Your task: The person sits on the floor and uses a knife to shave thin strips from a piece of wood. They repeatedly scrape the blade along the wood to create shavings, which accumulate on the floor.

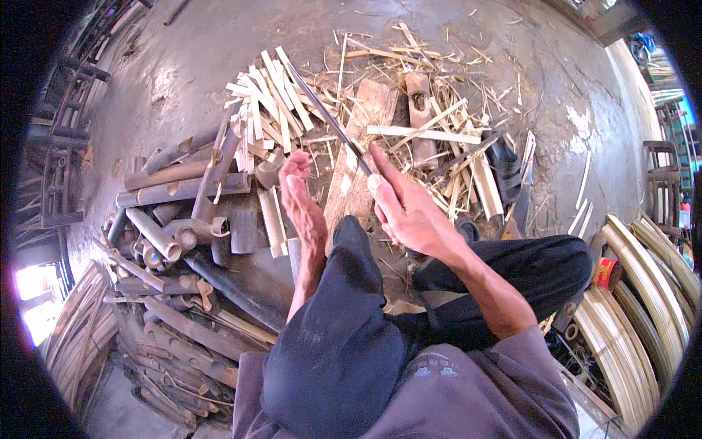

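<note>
Blade point(322, 110), long, dark and narrow, held at its near end by the right hand point(409, 212) and slanting up and to the left over the split bamboo strips point(267, 95). Right hand closed round the handle, index finger stretched along it; handle itself mostly hidden by the fingers. Judged stiff, moderately heavy toward the tip, sharp along one edge; best held only at the handle, never along the steel.

Left hand point(303, 201): fingers curled loosely, edge-on to the camera; whether it grips anything cannot be told. It hovers just beside a worn wooden chopping board point(362, 146) lying flat on the concrete floor point(190, 58).

Surroundings, outward:
- pale bamboo slats and shavings scattered around the board, light and splintery by appearance;
- dark bamboo culm sections point(175, 227), heaped at the left, some hollow ends visible;
- bent pale bamboo strips point(643, 285), stacked in a curve at the right;
- small red and yellow cylindrical tin point(606, 273) near the right knee, its label too small to make out;
- dark trousers point(336, 344) of the seated person in the foreground.
</note>
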The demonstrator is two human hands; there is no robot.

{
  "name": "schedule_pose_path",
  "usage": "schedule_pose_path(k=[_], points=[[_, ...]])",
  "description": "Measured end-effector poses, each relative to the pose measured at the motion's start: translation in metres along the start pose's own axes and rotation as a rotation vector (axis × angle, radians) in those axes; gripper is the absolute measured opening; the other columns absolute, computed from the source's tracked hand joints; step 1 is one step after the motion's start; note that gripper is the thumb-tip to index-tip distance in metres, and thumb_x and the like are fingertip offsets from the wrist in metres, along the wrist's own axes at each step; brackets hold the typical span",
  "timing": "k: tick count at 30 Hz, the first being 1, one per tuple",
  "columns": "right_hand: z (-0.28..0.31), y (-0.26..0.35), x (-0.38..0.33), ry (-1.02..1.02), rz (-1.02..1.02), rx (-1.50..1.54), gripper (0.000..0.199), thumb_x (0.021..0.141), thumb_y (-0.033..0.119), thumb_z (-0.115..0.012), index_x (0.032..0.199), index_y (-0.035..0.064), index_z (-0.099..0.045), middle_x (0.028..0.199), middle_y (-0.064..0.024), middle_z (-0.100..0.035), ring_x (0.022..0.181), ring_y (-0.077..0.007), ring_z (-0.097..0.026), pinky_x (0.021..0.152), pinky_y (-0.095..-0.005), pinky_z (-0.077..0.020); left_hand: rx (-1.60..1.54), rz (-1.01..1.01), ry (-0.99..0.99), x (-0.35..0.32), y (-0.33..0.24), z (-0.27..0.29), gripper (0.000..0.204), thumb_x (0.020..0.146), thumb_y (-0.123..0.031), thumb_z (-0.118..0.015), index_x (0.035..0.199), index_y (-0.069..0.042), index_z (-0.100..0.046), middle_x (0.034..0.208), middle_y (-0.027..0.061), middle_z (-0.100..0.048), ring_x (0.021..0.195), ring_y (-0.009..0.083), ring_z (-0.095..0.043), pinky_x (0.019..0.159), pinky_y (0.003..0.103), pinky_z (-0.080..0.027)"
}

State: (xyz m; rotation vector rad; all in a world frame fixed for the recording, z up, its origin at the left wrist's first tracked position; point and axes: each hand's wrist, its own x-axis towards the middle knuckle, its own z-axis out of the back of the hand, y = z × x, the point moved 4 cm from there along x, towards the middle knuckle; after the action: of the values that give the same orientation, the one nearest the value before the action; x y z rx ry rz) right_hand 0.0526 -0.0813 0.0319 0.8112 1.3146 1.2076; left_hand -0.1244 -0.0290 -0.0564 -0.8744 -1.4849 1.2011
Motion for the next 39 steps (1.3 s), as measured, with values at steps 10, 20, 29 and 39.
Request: schedule_pose_path(k=[10, 20, 29, 39], points=[[0.005, -0.035, 0.011, -0.027, -0.008, -0.181, 0.066, 0.098, 0.044, -0.039, 0.141, -0.0052, -0.033, 0.134, -0.0328, -0.045, 0.128, -0.0425, -0.043, 0.107, -0.0425, -0.0339, 0.366, -0.377, 0.253, 0.006, -0.098, -0.039, 0.047, 0.082, -0.029, -0.073, 0.114, 0.0, -0.056, 0.111, 0.0137, -0.058, 0.107, 0.0246, -0.054, 0.094, 0.038, -0.042], [-0.033, -0.048, 0.001, -0.032, 0.076, -0.283, 0.035, 0.077, 0.02, -0.06, 0.099, -0.0079, -0.055, 0.077, -0.0315, -0.06, 0.079, -0.0467, -0.062, 0.071, -0.0481, -0.0491, 0.228, -0.003, 0.333, 0.002, -0.082, -0.013, 0.032, 0.078, -0.013, -0.078, 0.104, -0.003, -0.064, 0.092, 0.001, -0.058, 0.083, 0.0106, -0.054, 0.081, 0.026, -0.044], [-0.067, -0.06, 0.003, 0.121, 0.156, -0.044, 0.021, 0.078, 0.014, -0.058, 0.087, -0.0044, -0.059, 0.073, -0.0268, -0.06, 0.074, -0.0419, -0.062, 0.066, -0.0456, -0.0465, 0.187, -0.079, 0.155, -0.017, -0.08, 0.013, 0.028, 0.08, -0.016, -0.077, 0.1, -0.001, -0.066, 0.093, 0.0013, -0.059, 0.079, 0.0091, -0.048, 0.073, 0.022, -0.039], [-0.057, -0.076, 0.006, 0.094, 0.147, -0.276, 0.018, 0.081, 0.015, -0.061, 0.087, -0.0012, -0.057, 0.077, -0.0234, -0.063, 0.076, -0.0432, -0.062, 0.066, -0.0491, -0.0474, 0.121, 0.059, 0.008, -0.027, -0.071, 0.006, 0.026, 0.079, -0.012, -0.078, 0.101, -0.003, -0.067, 0.073, -0.0017, -0.056, 0.066, 0.007, -0.049, 0.062, 0.02, -0.038]])
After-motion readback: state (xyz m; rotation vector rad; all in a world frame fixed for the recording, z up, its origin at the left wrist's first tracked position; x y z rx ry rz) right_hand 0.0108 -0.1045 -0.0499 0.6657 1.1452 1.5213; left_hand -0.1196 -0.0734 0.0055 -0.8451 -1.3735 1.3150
